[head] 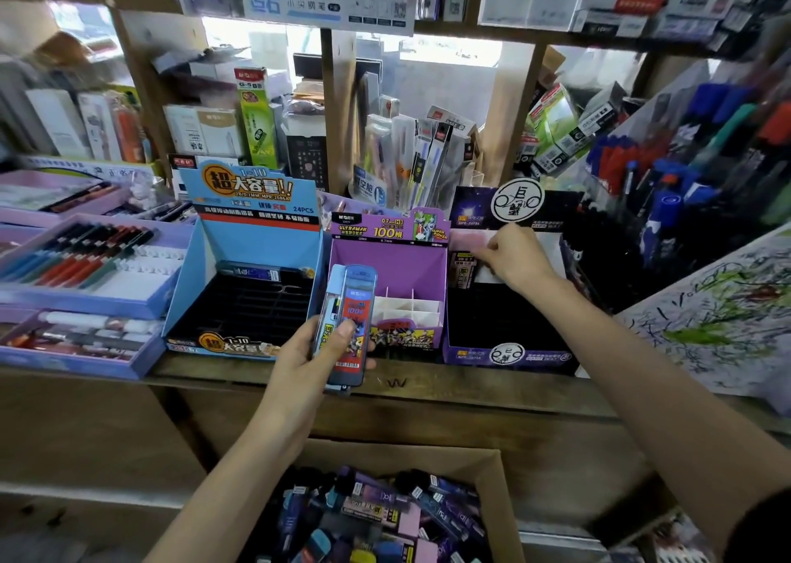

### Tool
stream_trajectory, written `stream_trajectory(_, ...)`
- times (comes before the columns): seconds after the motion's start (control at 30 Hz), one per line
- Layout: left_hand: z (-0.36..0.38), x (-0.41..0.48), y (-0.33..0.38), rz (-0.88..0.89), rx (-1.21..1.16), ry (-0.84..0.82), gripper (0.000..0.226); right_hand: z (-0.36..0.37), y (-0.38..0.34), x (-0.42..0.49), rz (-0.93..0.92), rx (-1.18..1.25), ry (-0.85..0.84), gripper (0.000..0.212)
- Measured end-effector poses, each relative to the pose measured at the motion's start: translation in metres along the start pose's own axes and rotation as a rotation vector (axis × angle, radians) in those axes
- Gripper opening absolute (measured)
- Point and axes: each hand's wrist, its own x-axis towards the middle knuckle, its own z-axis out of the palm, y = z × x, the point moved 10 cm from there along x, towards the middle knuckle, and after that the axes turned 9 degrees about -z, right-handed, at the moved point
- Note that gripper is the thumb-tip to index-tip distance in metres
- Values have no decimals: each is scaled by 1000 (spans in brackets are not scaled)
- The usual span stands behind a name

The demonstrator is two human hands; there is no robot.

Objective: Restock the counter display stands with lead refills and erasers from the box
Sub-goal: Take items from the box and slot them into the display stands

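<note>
The open brown cardboard box [492,464] below the counter is heaped with loose dark and purple packets. On the counter stand a blue card display stand [257,241] printed "超大容量!!" and "24PCS", a purple card display stand [387,261] marked "ULTRAMAN HEROES", "0.7mm HB" and "100根", and a black-and-purple card display stand [509,355]. The left hand [306,363] clasps a small stack of slim translucent blue plastic lead refill cases [351,305], one reading "100", in front of the purple stand. They look light, rigid and slick, best pinched across the long edges. The right hand [515,261] reaches into the black-and-purple stand, fingers curled at something pale pink; whether it grips, I cannot tell.
</note>
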Motion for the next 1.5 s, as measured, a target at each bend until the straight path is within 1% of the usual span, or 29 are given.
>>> stream_trajectory(0.03,0,-1,1,2,-7,4,47,-5,-4,-7,5,-113,12,33)
stream_trajectory(0.07,0,-2,3,6,-16,6,48,-15,-11,-17,-11,-198,66,32)
stream_trajectory(0.1,-1,-3,4,11,-26,7,48,-25,-22,-28,-54,-203,140,32)
stream_trajectory(0.13,-2,-3,6,16,-32,9,48,-31,-36,-42,-110,-106,198,32)
stream_trajectory(0.17,-2,-3,7,18,-34,11,48,-31,-50,-56,-150,81,208,31)
stream_trajectory(0.2,-3,-4,8,18,-28,12,50,-25,-66,-71,-173,313,167,28)
stream_trajectory(0.23,-3,-3,9,17,-15,13,51,-14,-86,-85,-177,524,82,22)
stream_trajectory(0.27,-2,-3,9,19,0,11,52,2,-104,-98,-165,673,-22,17)
stream_trajectory(0.3,-1,-4,10,23,10,7,51,18,-120,-107,-143,763,-120,14)
stream_trajectory(0.33,0,-4,11,31,13,2,50,33,-132,-115,-123,812,-193,15)
stream_trajectory(0.37,0,-5,11,39,11,3,47,45,-142,-119,-106,837,-232,17)
stream_trajectory(0.5,-20,-8,9,43,-11,91,31,66,-155,-116,-69,867,-248,18)
stream_trajectory(0.53,-27,-8,9,38,-6,113,31,69,-155,-114,-56,893,-256,16)
stream_trajectory(0.6,-40,-9,8,26,2,140,34,65,-150,-102,-10,1003,-209,10)
stream_trajectory(0.67,-52,-11,10,21,-27,159,35,49,-140,-83,24,1079,-55,3)
stream_trajectory(0.73,-62,-11,12,24,-43,177,36,33,-131,-63,11,1049,97,8)
stream_trajectory(0.77,-65,-12,13,26,-46,182,36,29,-130,-54,-4,1027,147,11)
stream_trajectory(0.83,-71,-13,14,27,-51,186,34,32,-132,-40,-26,971,197,15)
stream_trajectory(0.87,-73,-13,13,25,-52,188,33,38,-134,-35,-34,927,203,12)
stream_trajectory(0.9,-76,-14,13,22,-53,190,31,44,-137,-31,-49,879,200,4)
stream_trajectory(0.93,-77,-15,12,19,-53,195,29,50,-140,-28,-60,822,197,6)
stream_trajectory(0.97,-79,-15,12,18,-53,200,28,57,-141,-25,-72,776,189,12)
stream_trajectory(1.13,-85,-19,10,16,-39,211,27,82,-144,-23,-152,572,105,10)
stream_trajectory(1.23,-86,-20,9,6,-39,217,27,94,-140,-25,-154,477,40,20)
stream_trajectory(1.37,-82,-20,9,2,-51,209,35,104,-143,-29,-156,316,-66,26)
stream_trajectory(1.43,-79,-20,10,5,-75,205,35,93,-147,-32,-165,223,-43,27)
stream_trajectory(1.47,-77,-20,10,10,-89,204,34,82,-149,-37,-168,208,1,27)
stream_trajectory(1.5,-75,-19,11,17,-99,204,34,69,-150,-44,-165,259,52,26)
